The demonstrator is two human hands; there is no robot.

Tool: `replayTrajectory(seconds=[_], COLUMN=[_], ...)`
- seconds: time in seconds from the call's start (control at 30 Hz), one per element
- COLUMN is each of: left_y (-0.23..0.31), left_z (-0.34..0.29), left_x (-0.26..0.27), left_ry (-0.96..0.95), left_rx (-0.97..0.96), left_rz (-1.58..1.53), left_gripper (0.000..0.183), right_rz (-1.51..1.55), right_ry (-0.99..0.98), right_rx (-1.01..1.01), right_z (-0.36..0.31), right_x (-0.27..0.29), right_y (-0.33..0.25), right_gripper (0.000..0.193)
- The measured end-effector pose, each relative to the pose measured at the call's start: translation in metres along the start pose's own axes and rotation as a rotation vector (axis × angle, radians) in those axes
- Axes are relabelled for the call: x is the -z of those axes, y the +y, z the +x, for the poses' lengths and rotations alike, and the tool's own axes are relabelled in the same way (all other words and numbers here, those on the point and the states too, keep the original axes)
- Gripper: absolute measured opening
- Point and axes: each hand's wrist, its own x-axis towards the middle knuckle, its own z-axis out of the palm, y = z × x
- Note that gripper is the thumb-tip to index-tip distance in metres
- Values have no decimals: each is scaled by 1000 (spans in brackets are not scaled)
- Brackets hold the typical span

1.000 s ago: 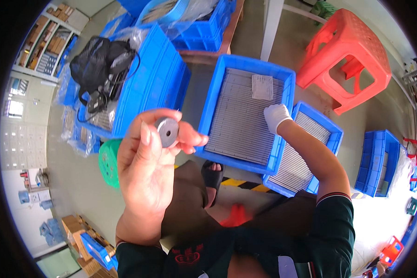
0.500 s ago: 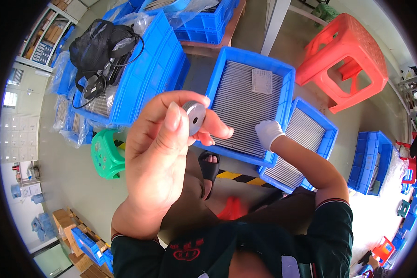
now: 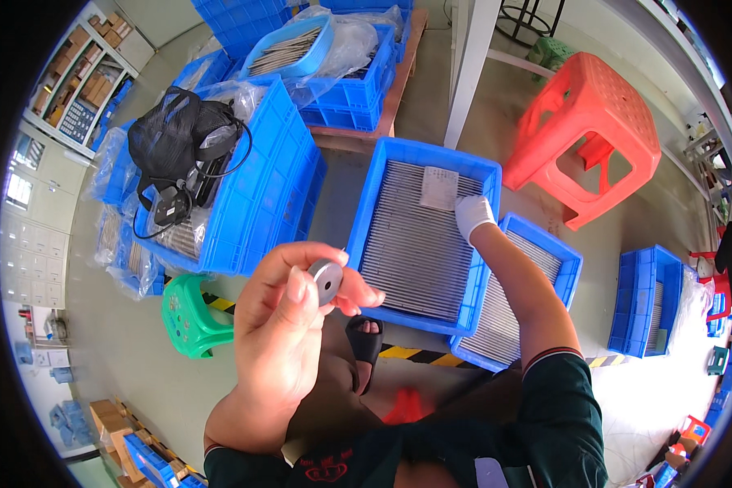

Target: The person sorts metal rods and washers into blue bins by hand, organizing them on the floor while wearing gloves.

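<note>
My bare left hand (image 3: 281, 325) pinches a small grey metal disc (image 3: 326, 281) with a hole through its middle, held up between thumb and fingers. Below and beyond it stands a blue plastic crate (image 3: 428, 151) filled with thin metal rods (image 3: 411, 252) lying side by side. A white paper slip (image 3: 440, 188) rests on the rods. My right hand (image 3: 473, 218), in a white glove, reaches to the rods along the crate's right side, close beside the slip. Its fingertips are too unclear to show whether they grip a rod.
Another blue crate (image 3: 572, 291) of rods sits partly under the first. Stacked crates (image 3: 256, 179) with a black mesh bag (image 3: 167, 134) on top stand left, above a green stool (image 3: 189, 315). A red stool (image 3: 598, 130) stands right, near a metal post (image 3: 470, 77).
My right hand has moved farther along the crate's right side, up to the paper slip. The left hand keeps hold of the disc and sits lower in view. The whole view has shifted.
</note>
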Motion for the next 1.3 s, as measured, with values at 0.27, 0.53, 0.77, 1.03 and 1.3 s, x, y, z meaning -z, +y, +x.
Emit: replayTrajectory(seconds=[0.27, 0.53, 0.77, 1.03, 1.3], left_y=[2, 3, 3, 2, 5], left_z=[7, 8, 7, 7, 8], left_x=[3, 0, -1, 1, 8], left_ry=[3, 52, 57, 54, -4], left_rx=[-41, 7, 6, 19, -41], left_rz=[-14, -1, 1, -21, -75], left_gripper=[42, 42, 43, 43, 39], right_rz=[310, 136, 218, 385, 664], right_ry=[3, -147, -109, 54, 13], right_rx=[126, 362, 314, -21, -169], right_z=[15, 19, 18, 32, -14], right_x=[8, 29, 22, 12, 34], right_y=[18, 26, 22, 8, -17], right_gripper=[24, 18, 16, 16, 28])
